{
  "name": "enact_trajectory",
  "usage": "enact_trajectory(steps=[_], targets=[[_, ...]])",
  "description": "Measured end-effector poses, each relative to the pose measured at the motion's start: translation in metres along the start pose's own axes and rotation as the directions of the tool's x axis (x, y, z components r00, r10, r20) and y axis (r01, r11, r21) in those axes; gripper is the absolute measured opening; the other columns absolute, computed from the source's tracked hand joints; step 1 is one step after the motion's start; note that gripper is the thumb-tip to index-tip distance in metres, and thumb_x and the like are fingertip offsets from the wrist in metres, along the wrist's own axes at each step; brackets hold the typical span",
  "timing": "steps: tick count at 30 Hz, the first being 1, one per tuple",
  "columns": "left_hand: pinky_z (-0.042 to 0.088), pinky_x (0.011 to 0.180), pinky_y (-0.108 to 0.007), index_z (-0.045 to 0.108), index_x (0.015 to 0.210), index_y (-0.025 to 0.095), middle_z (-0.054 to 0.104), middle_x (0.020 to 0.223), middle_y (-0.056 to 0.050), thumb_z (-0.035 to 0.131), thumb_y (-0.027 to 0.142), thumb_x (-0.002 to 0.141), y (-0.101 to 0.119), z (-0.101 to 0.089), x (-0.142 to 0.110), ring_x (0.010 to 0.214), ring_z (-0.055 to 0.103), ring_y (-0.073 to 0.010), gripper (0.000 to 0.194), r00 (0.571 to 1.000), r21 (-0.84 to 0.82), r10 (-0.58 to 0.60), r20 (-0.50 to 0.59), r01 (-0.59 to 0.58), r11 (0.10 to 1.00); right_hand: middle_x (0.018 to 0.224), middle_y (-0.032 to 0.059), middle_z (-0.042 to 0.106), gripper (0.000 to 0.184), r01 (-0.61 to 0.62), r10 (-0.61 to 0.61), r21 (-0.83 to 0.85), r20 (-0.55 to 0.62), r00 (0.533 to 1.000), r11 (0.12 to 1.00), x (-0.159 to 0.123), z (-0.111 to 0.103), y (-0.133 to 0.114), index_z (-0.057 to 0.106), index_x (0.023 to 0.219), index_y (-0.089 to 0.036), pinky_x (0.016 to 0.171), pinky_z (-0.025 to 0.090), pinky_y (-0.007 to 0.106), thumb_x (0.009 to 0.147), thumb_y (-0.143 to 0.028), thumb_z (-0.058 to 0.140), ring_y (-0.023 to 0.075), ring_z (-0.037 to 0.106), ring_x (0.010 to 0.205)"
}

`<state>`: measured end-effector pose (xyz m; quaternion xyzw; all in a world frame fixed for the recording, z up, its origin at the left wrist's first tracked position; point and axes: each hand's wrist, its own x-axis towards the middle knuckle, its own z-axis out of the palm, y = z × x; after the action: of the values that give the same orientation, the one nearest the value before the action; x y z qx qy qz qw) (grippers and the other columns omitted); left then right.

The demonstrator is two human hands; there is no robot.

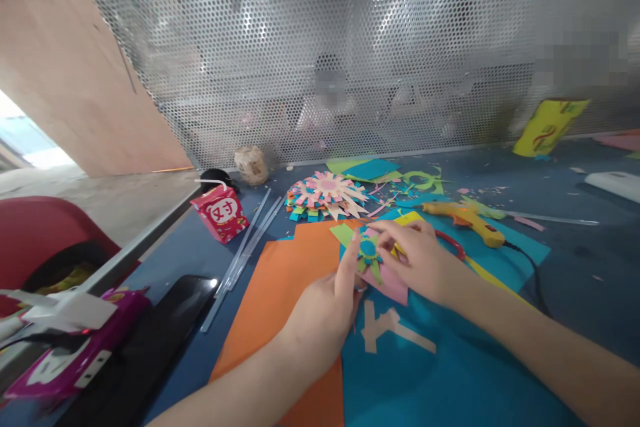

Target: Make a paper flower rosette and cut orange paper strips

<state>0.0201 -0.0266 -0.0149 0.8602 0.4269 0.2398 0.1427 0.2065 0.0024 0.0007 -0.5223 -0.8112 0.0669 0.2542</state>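
A small paper flower (369,253) with a blue middle and green and pink petals lies on a pink paper piece (393,285), over blue paper (425,373) and orange paper (285,293). My left hand (325,310) has its index finger stretched up against the flower's left side, the other fingers curled. My right hand (423,257) pinches the flower's upper right edge with its fingertips. A pale paper offcut (387,330) lies just below the hands.
A larger layered paper flower (327,195) lies behind, among coloured scraps. A yellow glue gun (463,219) with a black cord lies to the right, red-handled scissors (450,243) beside my right hand. Glue sticks (247,247), a red drink carton (220,212) and a dark phone (173,307) are left. A perforated metal screen (350,53) stands behind.
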Motion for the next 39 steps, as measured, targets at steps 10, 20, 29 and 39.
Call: enact_trajectory(steps=[10, 20, 29, 39], targets=[[0.049, 0.068, -0.027, 0.023, 0.134, 0.023, 0.062, 0.086, 0.000, 0.050, 0.009, 0.073, 0.003, -0.003, 0.003, 0.073, 0.059, -0.0126, 0.068, 0.986, -0.516, -0.163, -0.035, 0.122, 0.848, 0.082, 0.0032, 0.070, 0.026, -0.071, 0.066, -0.081, -0.056, 0.996, 0.994, 0.006, 0.005, 0.023, 0.053, 0.106, -0.023, 0.084, 0.036, 0.044, 0.085, -0.017, 0.040, 0.0213, 0.064, 0.080], [0.049, 0.062, -0.026, 0.044, 0.111, 0.013, 0.063, 0.070, 0.002, 0.068, 0.019, 0.065, -0.025, -0.020, 0.027, 0.062, 0.060, -0.0108, 0.053, 0.820, -0.889, -0.572, -0.021, 0.246, 0.385, 0.124, 0.0167, 0.056, 0.054, -0.019, 0.025, -0.138, 0.048, 0.999, 0.990, -0.001, 0.019, 0.020, 0.042, 0.130, -0.016, 0.090, 0.034, 0.054, 0.079, -0.030, 0.053, 0.0340, 0.048, 0.115], [0.049, 0.057, -0.026, 0.045, 0.097, 0.016, 0.057, 0.073, 0.004, 0.065, 0.019, 0.067, -0.036, -0.013, 0.030, 0.056, 0.061, -0.0099, 0.036, 0.818, -0.865, -0.573, -0.057, 0.245, 0.437, 0.109, 0.0112, 0.065, 0.047, -0.095, 0.092, 0.034, 0.081, 0.992, 0.995, 0.007, 0.016, 0.019, 0.049, 0.119, -0.021, 0.087, 0.038, 0.050, 0.074, -0.026, 0.061, 0.0302, 0.057, 0.105], [0.047, 0.070, -0.028, 0.047, 0.089, 0.017, 0.051, 0.062, 0.009, 0.071, 0.014, 0.058, -0.046, -0.008, 0.032, 0.062, 0.062, -0.0118, 0.039, 0.753, -0.914, -0.641, -0.146, 0.146, 0.378, 0.078, -0.0004, 0.058, 0.036, -0.179, 0.137, 0.528, 0.118, 0.983, 0.830, 0.007, 0.015, 0.012, 0.051, 0.105, -0.022, 0.068, 0.051, 0.031, 0.070, -0.022, 0.059, 0.0160, 0.061, 0.074]])
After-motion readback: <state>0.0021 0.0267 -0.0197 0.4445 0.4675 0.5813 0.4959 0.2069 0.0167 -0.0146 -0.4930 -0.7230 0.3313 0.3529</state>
